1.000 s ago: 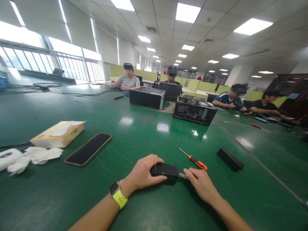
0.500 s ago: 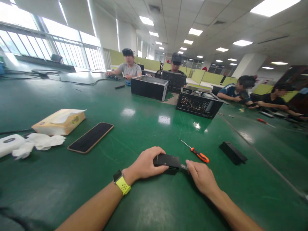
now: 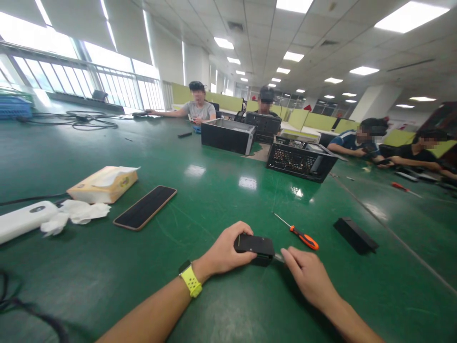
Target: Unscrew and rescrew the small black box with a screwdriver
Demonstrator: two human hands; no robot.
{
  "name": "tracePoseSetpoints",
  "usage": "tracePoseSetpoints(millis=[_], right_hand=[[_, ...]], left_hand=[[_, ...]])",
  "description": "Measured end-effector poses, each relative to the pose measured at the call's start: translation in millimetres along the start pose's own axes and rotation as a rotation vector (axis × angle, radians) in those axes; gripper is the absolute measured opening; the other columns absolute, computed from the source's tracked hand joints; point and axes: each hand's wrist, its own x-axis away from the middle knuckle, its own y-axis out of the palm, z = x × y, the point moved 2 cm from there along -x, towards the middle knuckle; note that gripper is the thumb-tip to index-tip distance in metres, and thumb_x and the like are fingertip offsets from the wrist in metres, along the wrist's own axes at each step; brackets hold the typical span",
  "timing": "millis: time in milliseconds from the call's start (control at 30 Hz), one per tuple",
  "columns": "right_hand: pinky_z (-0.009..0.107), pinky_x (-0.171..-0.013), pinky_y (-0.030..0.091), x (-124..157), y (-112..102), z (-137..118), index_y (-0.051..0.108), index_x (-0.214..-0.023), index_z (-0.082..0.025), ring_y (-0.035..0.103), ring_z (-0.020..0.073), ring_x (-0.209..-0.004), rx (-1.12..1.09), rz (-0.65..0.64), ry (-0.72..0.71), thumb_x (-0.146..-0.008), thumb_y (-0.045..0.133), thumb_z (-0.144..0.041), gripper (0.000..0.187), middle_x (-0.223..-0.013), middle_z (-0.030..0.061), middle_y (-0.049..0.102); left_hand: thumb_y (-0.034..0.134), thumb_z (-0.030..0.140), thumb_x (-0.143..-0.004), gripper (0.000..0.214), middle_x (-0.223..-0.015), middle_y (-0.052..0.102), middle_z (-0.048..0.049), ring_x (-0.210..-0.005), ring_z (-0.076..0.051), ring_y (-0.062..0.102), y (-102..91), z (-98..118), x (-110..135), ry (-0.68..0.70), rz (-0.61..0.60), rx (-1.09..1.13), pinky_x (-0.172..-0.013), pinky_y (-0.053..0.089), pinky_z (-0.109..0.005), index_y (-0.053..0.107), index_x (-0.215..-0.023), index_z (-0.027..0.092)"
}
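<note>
My left hand (image 3: 232, 250), below which a yellow-green watch band shows, is wrapped round a small black box (image 3: 256, 245) on the green table. Thumb and fingers clasp the box at its left end. My right hand (image 3: 309, 271) is closed in a pinch at the box's right end. Between its fingertips and the box shows a thin, pale metallic piece (image 3: 279, 257), too small and blurred to name. An orange and black screwdriver (image 3: 303, 237) lies just beyond my right hand. Farther right rests a long black block-shaped part (image 3: 355, 236).
To the left lie a phone (image 3: 145, 208), a tissue pack (image 3: 103, 185), crumpled tissues (image 3: 80, 211) and a white device (image 3: 26, 221). Two black computer cases (image 3: 226, 137) stand across the green table (image 3: 214, 190). Cables (image 3: 84, 119) lie far left. Several people sit around.
The view has shifted, so everything sits slightly lower and farther right. Both hands keep their hold at the black box. Across the table, a person's arm has stretched out toward the cables.
</note>
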Motion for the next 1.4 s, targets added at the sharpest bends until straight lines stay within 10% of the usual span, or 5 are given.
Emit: tracePoseSetpoints(millis=[433,767,1033,1400], right_hand=[[0.025,-0.054,0.031,-9.8,-15.2,21.0,0.041,-0.052,-0.021,0.043,0.0146,-0.053,-0.039,0.047,0.112,-0.092,0.038,-0.058,0.054,-0.051,-0.0038,0.038],[0.029,-0.060,0.032,5.8,14.7,9.7,0.057,-0.071,-0.023,0.060,0.0230,-0.070,0.217,-0.089,0.262,-0.099,0.020,-0.043,0.051,-0.071,0.0051,0.065],[0.025,-0.058,0.037,-3.6,-8.6,13.0,0.051,-0.069,-0.021,0.045,0.0146,-0.061,-0.364,-0.041,0.108,-0.089,0.049,-0.052,0.037,-0.063,-0.0042,0.045],[0.026,-0.055,0.029,8.6,-9.1,4.7,0.047,-0.061,-0.020,0.042,0.0129,-0.054,-0.128,-0.081,0.082,-0.093,0.044,-0.057,0.049,-0.055,-0.0051,0.042]], left_hand=[[0.068,0.020,-0.071,0.029,-0.093,0.056,-0.0012,-0.083,-0.020,0.052,-0.6,-2.6,1.0,-0.062,-0.028,0.005,-0.075,0.041,-0.028,0.057,-0.098,0.018],[0.066,0.021,-0.071,0.028,-0.090,0.055,0.0001,-0.081,-0.019,0.051,-0.3,1.4,0.4,-0.119,-0.062,0.001,-0.073,0.040,-0.028,0.056,-0.097,0.019],[0.071,0.031,-0.075,0.033,-0.090,0.055,0.0004,-0.077,-0.018,0.052,-8.0,0.6,0.3,-0.144,-0.121,0.002,-0.067,0.041,-0.026,0.055,-0.101,0.019],[0.068,0.039,-0.087,0.026,-0.099,0.062,-0.0050,-0.090,-0.023,0.057,-12.7,4.5,-1.5,0.050,-0.140,-0.323,-0.080,0.046,-0.032,0.062,-0.103,0.020]])
